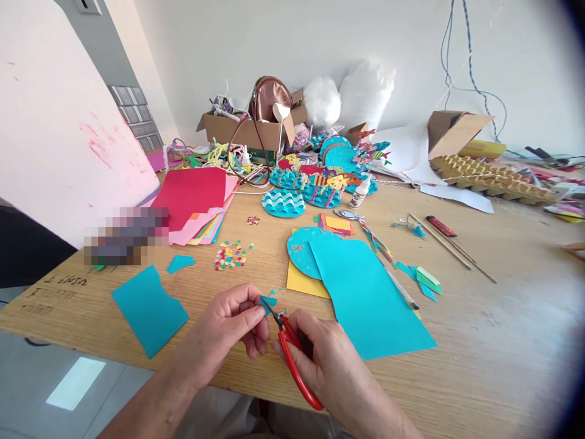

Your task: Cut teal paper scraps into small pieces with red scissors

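My left hand (235,320) pinches a small piece of blue paper (269,300) between thumb and forefinger above the table's front part. Red-handled scissors (292,360) are gripped in my right hand (322,350), their dark blades pointing up and left at the blue piece. Tiny blue scraps lie on the wood just beyond the blades. Right of my hands rests a large blue paper sheet (365,292), partly over a round blue disc (304,253) and a yellow sheet (304,283). A cut blue sheet (150,311) lies to the left.
Colored paper dots (231,256) are heaped mid-table. Behind them stand stacked colored sheets (192,198), decorated blue discs (283,203) and a glue bottle (359,192). Sticks (441,241), a red-and-black cutter (441,226) and egg-carton trays (493,180) are on the right. Boxes (247,131) line the wall.
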The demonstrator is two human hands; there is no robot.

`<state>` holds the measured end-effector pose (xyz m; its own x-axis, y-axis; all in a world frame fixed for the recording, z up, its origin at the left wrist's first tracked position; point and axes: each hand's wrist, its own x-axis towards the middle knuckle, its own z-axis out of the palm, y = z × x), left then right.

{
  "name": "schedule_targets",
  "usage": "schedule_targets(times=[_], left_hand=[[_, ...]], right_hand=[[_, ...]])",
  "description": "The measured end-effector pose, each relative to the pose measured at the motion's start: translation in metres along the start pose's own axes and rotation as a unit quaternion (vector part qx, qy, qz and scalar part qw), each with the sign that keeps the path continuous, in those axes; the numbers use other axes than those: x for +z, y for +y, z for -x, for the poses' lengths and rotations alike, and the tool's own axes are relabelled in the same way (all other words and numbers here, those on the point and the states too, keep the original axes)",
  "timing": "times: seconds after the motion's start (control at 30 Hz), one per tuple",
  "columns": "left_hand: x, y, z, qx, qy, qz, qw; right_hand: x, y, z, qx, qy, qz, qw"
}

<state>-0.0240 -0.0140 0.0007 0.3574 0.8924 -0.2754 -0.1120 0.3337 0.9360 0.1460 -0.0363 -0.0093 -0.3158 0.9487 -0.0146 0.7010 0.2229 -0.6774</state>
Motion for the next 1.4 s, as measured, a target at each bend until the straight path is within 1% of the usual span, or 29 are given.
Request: schedule_targets(times=[0.23,0.47,0.53,0.63,0.7,0.77,0.83,0.97,1.07,1.13,1.23,1.3,1.4], left_hand=[[-0.007,-0.008,0.006,-0.031,0.019,0.015,0.999],[-0.023,-0.023,0.023,-0.086,0.072,0.016,0.994],[-0.028,-0.023,0.026,-0.083,0.084,0.006,0.993],[-0.032,-0.017,0.024,-0.049,0.098,-0.030,0.994],[-0.030,-0.010,0.018,-0.022,0.089,-0.067,0.994],[-0.026,-0.004,0.011,-0.007,0.070,-0.106,0.992],[-0.021,0.001,0.004,0.001,0.047,-0.144,0.989],[-0.013,0.005,-0.006,0.016,0.006,-0.236,0.972],[-0.009,0.009,-0.012,0.010,-0.016,-0.305,0.952],[-0.006,0.012,-0.015,-0.001,-0.037,-0.331,0.943],[-0.004,0.016,-0.018,-0.008,-0.064,-0.352,0.934],[-0.004,0.016,-0.018,0.002,-0.069,-0.350,0.934],[-0.003,0.010,-0.016,0.031,-0.068,-0.274,0.959]], right_hand=[[0.005,-0.004,-0.004,0.004,-0.034,0.031,0.999],[0.009,-0.012,-0.008,0.018,-0.069,0.051,0.996],[0.007,-0.013,-0.008,0.031,-0.079,0.038,0.996],[0.001,-0.011,-0.010,0.044,-0.072,-0.020,0.996],[-0.003,-0.009,-0.013,0.039,-0.049,-0.096,0.993],[-0.007,-0.008,-0.018,0.026,-0.024,-0.177,0.984],[-0.010,-0.008,-0.023,0.016,-0.001,-0.216,0.976],[-0.012,-0.011,-0.032,-0.003,0.022,-0.185,0.983],[-0.014,-0.013,-0.034,-0.014,0.025,-0.145,0.989],[-0.015,-0.014,-0.034,-0.008,0.027,-0.121,0.992],[-0.015,-0.011,-0.033,0.003,0.032,-0.120,0.992],[-0.015,-0.008,-0.033,0.006,0.048,-0.147,0.988],[-0.015,-0.004,-0.035,0.019,0.094,-0.232,0.968]])
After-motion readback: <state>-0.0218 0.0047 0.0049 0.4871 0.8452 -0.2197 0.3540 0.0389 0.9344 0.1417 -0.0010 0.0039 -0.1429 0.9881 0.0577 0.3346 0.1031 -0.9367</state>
